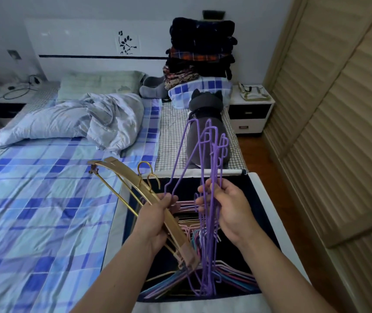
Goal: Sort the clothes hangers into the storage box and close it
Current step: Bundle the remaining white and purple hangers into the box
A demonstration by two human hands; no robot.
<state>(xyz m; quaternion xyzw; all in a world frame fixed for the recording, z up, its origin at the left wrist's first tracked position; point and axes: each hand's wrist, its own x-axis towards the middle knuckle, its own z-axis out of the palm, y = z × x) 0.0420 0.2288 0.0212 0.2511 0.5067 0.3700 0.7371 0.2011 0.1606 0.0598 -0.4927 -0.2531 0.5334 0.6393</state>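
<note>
Left hand [155,219] grips gold hangers [135,184] angled up-left; right hand [228,211] grips a bundle of purple wire hangers [205,154] held upright; both above the open storage box [268,213] on the bed [45,188], which contains mixed coloured hangers [232,279].

Head view, looking down, close over bed [33,211]

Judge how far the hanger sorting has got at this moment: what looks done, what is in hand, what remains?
Done: many coloured hangers already lie in the open storage box. In hand: the left hand grips gold hangers, and the right hand holds a bunch of purple wire hangers above the box. Left: both bunches must go in, and the box is not yet closed.
</note>
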